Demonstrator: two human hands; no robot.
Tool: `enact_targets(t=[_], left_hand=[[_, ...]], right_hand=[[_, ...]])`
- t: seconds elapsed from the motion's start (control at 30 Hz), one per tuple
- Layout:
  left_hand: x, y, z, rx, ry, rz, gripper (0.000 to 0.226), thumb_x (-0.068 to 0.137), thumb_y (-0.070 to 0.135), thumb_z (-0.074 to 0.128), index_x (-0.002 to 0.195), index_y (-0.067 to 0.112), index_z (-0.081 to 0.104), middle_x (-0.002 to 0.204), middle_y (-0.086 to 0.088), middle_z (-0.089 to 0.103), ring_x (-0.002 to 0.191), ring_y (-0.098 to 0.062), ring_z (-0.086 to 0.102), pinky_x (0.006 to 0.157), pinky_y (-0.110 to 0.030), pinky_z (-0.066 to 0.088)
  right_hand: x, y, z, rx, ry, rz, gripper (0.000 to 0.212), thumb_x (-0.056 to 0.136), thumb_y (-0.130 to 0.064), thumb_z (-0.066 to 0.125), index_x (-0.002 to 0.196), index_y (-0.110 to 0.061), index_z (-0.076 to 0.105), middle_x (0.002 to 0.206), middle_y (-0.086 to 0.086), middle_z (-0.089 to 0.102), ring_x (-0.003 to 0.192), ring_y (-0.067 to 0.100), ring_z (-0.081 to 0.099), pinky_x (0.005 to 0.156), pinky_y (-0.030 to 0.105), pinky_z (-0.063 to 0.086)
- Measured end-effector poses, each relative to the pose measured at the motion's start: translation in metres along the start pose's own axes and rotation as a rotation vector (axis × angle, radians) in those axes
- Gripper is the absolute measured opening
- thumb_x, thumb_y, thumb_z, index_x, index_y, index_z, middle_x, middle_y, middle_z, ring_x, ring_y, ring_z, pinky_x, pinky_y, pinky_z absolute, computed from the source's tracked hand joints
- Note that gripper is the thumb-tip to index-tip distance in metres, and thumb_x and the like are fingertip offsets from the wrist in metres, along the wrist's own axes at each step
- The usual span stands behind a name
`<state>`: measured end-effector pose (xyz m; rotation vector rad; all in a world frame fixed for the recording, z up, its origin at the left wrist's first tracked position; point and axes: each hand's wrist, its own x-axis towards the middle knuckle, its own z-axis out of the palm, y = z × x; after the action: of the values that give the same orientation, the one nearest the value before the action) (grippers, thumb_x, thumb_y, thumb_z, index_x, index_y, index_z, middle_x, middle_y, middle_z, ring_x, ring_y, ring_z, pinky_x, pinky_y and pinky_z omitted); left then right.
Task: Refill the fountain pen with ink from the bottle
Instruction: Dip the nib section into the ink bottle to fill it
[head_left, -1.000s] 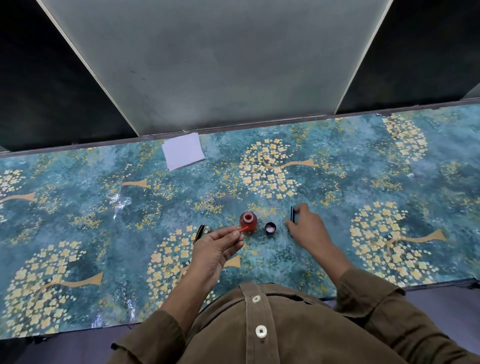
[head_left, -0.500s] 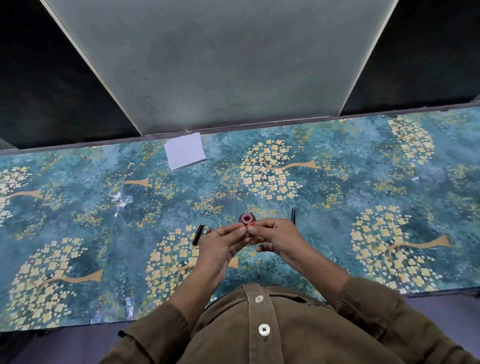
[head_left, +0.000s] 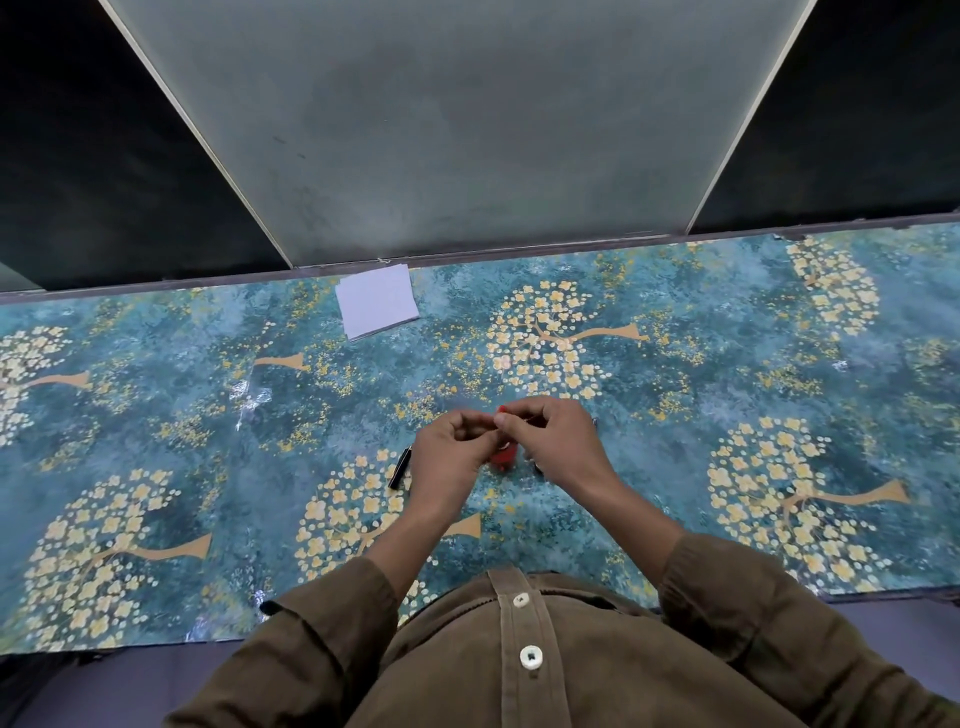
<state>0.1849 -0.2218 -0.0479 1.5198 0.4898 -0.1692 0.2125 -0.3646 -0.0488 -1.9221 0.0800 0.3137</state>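
Note:
My left hand and my right hand meet fingertip to fingertip above the table, both pinching a small red pen part; most of it is hidden by the fingers. Directly below the hands stands the red ink bottle, only partly visible. A black pen piece lies on the table just left of my left hand. Another black pen piece peeks out behind my right hand. A dark bit that may be the bottle cap shows under my right wrist.
The table wears a teal cloth with yellow flower trees. A white folded paper lies at the back edge, against a grey wall panel. The table's front edge runs close to my brown shirt.
My right hand left the black piece on the table and came over to my left hand. Both hands now pinch the red part and have risen over the bottle.

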Motion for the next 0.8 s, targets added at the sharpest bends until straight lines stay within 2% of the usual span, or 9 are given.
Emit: enact_targets(t=[0.1,0.2,0.4,0.47,0.57,0.63,0.8], left_hand=[[0.008,0.001,0.004,0.164,0.05,0.106,0.009,0.08,0.01,0.079,0.085,0.017,0.076,0.077,-0.003,0.077,0.075,-0.015,0.074,0.071,-0.027,0.06],[0.013,-0.001,0.007,0.222,0.075,0.16,0.016,0.08,0.01,0.077,0.081,0.027,0.076,0.076,0.002,0.077,0.076,-0.014,0.074,0.07,-0.026,0.06],[0.016,-0.014,0.01,0.298,0.1,0.144,0.018,0.076,0.011,0.072,0.081,0.027,0.076,0.08,0.006,0.077,0.078,-0.013,0.074,0.069,-0.031,0.061],[0.016,-0.017,0.009,0.348,0.102,0.143,0.014,0.078,0.014,0.073,0.086,0.024,0.077,0.084,0.007,0.076,0.082,-0.011,0.073,0.073,-0.032,0.061],[0.016,-0.021,0.008,0.425,0.115,0.156,0.018,0.076,0.027,0.069,0.092,0.024,0.078,0.09,0.007,0.075,0.088,-0.013,0.07,0.079,-0.04,0.059],[0.017,-0.023,0.007,0.452,0.12,0.154,0.022,0.075,0.031,0.067,0.092,0.024,0.078,0.09,0.007,0.074,0.087,-0.013,0.07,0.079,-0.042,0.059],[0.017,-0.021,0.009,0.451,0.106,0.131,0.016,0.08,0.018,0.071,0.093,0.021,0.08,0.084,0.006,0.076,0.08,-0.008,0.071,0.076,-0.036,0.061]], right_hand=[[0.008,-0.004,0.0,-0.115,0.039,-0.092,0.016,0.087,-0.026,0.074,0.1,-0.018,0.078,0.088,-0.009,0.072,0.081,0.005,0.068,0.07,0.014,0.05],[0.012,-0.002,-0.001,-0.147,0.048,-0.134,0.014,0.086,-0.024,0.074,0.098,-0.019,0.079,0.091,-0.008,0.074,0.083,0.004,0.068,0.074,0.013,0.051],[0.013,0.008,0.001,-0.285,0.02,-0.191,0.013,0.087,-0.02,0.072,0.098,-0.017,0.078,0.094,-0.004,0.075,0.081,0.007,0.065,0.071,0.003,0.042],[0.012,0.011,0.003,-0.291,0.006,-0.198,0.015,0.088,-0.02,0.071,0.101,-0.018,0.077,0.098,-0.003,0.075,0.084,0.009,0.065,0.074,0.008,0.045],[0.011,0.016,0.006,-0.325,-0.025,-0.236,0.019,0.091,-0.023,0.067,0.107,-0.018,0.076,0.101,0.0,0.073,0.089,0.015,0.066,0.084,0.027,0.053],[0.012,0.018,0.007,-0.353,-0.045,-0.264,0.019,0.093,-0.023,0.066,0.108,-0.017,0.076,0.099,0.002,0.072,0.089,0.02,0.066,0.084,0.036,0.054],[0.012,0.018,0.008,-0.411,-0.006,-0.3,0.016,0.091,-0.025,0.068,0.102,-0.021,0.079,0.092,-0.001,0.072,0.082,0.019,0.065,0.076,0.038,0.054]])
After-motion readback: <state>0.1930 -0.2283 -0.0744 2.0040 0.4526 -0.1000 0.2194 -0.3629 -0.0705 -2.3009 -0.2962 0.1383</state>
